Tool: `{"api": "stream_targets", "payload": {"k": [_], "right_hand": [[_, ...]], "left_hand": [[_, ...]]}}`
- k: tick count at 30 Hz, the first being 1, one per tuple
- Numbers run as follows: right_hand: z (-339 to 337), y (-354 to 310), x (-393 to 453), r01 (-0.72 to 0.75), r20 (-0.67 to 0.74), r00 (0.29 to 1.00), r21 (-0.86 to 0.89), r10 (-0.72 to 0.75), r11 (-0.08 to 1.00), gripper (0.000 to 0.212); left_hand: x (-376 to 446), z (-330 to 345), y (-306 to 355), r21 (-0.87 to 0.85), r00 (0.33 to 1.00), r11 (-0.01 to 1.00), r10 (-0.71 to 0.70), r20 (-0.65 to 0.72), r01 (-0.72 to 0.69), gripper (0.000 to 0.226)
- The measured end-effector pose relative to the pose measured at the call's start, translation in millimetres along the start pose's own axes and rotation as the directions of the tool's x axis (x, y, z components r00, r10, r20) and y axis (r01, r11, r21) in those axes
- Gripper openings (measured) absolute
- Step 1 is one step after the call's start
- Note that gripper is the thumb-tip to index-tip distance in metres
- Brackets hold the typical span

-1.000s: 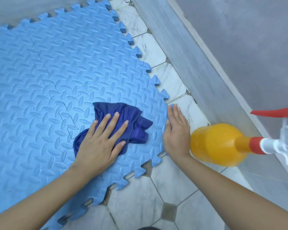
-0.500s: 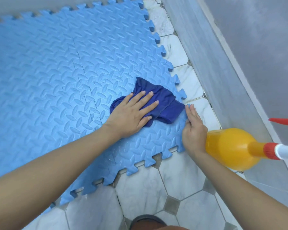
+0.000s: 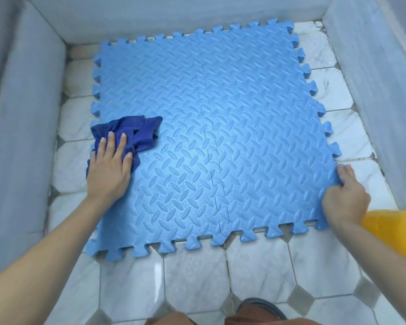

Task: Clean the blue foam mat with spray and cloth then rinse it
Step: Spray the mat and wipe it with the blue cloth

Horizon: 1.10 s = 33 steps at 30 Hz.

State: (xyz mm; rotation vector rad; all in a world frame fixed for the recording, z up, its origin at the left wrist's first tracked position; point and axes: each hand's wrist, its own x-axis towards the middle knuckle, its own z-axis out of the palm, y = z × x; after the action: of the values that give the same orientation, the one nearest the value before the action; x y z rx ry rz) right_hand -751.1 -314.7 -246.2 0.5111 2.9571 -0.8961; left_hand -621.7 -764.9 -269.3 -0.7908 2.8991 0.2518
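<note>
Head view: left hand (image 3: 108,170) presses flat on cloth (image 3: 129,132); right hand (image 3: 345,195) grips the mat (image 3: 220,137) edge.

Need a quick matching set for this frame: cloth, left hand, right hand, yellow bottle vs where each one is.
Things:
1. dark blue cloth
2. left hand
3. right hand
4. yellow bottle

Places:
A. gripping the blue foam mat at its near right edge
B. cut off at the right frame edge
C. bunched on the mat's left edge
D. pressed flat on the cloth

Pairs: 1-C, 2-D, 3-A, 4-B
</note>
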Motion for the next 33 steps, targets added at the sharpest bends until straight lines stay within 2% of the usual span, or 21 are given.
{"api": "stream_targets", "payload": {"k": [3,6,7,9,10,11,12,15,16,17,19,20,22,26,27,28,29,33], "right_hand": [[1.1,-3.6,-6.9,0.058,0.017,0.998,-0.094,-0.057,0.994,0.058],[3.0,-3.3,-11.4,0.179,0.034,0.984,-0.223,-0.176,0.958,0.061],[3.0,-1.5,-11.1,0.213,0.051,0.977,-0.259,-0.206,0.942,0.058],[1.8,5.6,-7.8,0.25,0.098,0.968,-0.336,-0.23,0.908,0.051],[0.7,10.5,-5.7,0.269,0.126,0.963,-0.365,-0.239,0.891,0.05],[-1.0,14.9,-5.0,0.302,0.161,0.952,-0.381,-0.259,0.874,0.051],[-2.5,18.8,-5.8,0.345,0.201,0.937,-0.388,-0.288,0.854,0.053],[-3.8,22.1,-18.1,0.419,0.303,0.898,-0.362,-0.32,0.833,0.056],[-3.2,23.4,-21.7,0.421,0.321,0.893,-0.353,-0.315,0.835,0.056],[-2.6,24.3,-24.5,0.418,0.331,0.892,-0.35,-0.306,0.838,0.057],[-4.7,22.0,-25.7,0.426,0.348,0.886,-0.358,-0.305,0.831,0.059],[-6.0,21.4,-24.5,0.439,0.365,0.879,-0.363,-0.307,0.822,0.06],[-8.3,21.2,-23.4,0.45,0.402,0.863,-0.333,-0.308,0.828,0.06],[-12.2,22.1,-23.7,0.447,0.412,0.85,-0.235,-0.328,0.863,0.056],[-13.9,23.2,-22.5,0.457,0.412,0.844,-0.215,-0.344,0.863,0.054],[-15.6,24.9,-20.8,0.468,0.418,0.835,-0.197,-0.358,0.861,0.053],[-17.4,26.7,-19.5,0.481,0.429,0.824,-0.186,-0.37,0.857,0.054],[-20.0,29.0,-19.2,0.478,0.441,0.816,-0.155,-0.373,0.864,0.057]], "left_hand": [[-48.7,4.7,4.6,0.042,0.989,0.988,0.143,0.047,-0.145,0.061],[-94.2,15.3,43.7,0.103,0.917,0.912,0.388,0.095,-0.397,0.059],[-106.0,19.7,61.4,0.097,0.863,0.86,0.49,0.12,-0.502,0.058],[-120.6,23.1,90.4,0.088,0.71,0.709,0.678,0.192,-0.7,0.058],[-120.2,22.7,95.1,0.091,0.644,0.642,0.733,0.222,-0.762,0.058],[-113.9,22.7,92.4,0.108,0.614,0.607,0.757,0.225,-0.788,0.057],[-103.2,22.0,85.5,0.121,0.628,0.618,0.748,0.214,-0.777,0.056],[-63.6,14.8,65.9,0.11,0.832,0.826,0.54,0.124,-0.553,0.056],[-54.2,13.8,64.0,0.105,0.881,0.876,0.46,0.11,-0.47,0.058],[-49.7,14.8,65.6,0.099,0.905,0.902,0.41,0.113,-0.421,0.061],[-54.2,18.1,78.9,0.099,0.902,0.898,0.42,0.096,-0.429,0.062],[-60.6,19.5,89.2,0.123,0.879,0.87,0.471,0.075,-0.477,0.061],[-77.7,25.1,114.2,0.16,0.779,0.764,0.623,0.068,-0.625,0.058],[-89.7,38.5,179.4,0.105,0.47,0.459,0.871,0.144,-0.882,0.057],[-83.5,39.6,195.2,0.097,0.423,0.412,0.89,0.168,-0.906,0.057],[-73.7,39.9,208.8,0.097,0.418,0.407,0.888,0.192,-0.908,0.058],[-60.7,38.1,220.8,0.1,0.447,0.435,0.873,0.196,-0.895,0.059],[0.0,24.0,245.5,0.083,0.724,0.722,0.67,0.167,-0.687,0.062]]}}
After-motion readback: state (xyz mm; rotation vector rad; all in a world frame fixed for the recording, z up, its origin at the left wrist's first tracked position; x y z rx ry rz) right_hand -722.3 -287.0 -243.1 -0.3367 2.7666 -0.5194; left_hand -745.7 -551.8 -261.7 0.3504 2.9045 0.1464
